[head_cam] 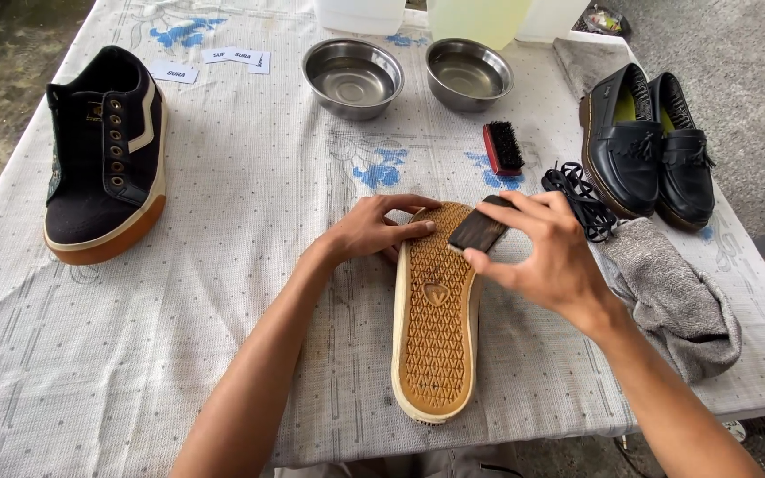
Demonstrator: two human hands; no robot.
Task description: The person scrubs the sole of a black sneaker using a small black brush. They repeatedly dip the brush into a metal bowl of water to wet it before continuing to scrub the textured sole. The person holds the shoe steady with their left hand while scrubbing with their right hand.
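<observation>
1. Left hand (372,228) spread flat, pinning down the toe of the upturned sneaker (434,314) near the table (250,177) front edge.
2. Right hand (546,252) curled tight around a dark brush (478,230), pressed onto the tan sole.
3. Matching black sneaker (104,159) waiting at the left edge.

Brush (478,232) bristles hidden; containers (480,18) cut off at top edge

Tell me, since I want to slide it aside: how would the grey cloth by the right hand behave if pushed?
The grey cloth lies crumpled in soft folds, so it would probably bunch rather than slide whole. It looks floppy and light. It lies against the black laces, so a push might drag them.
</observation>
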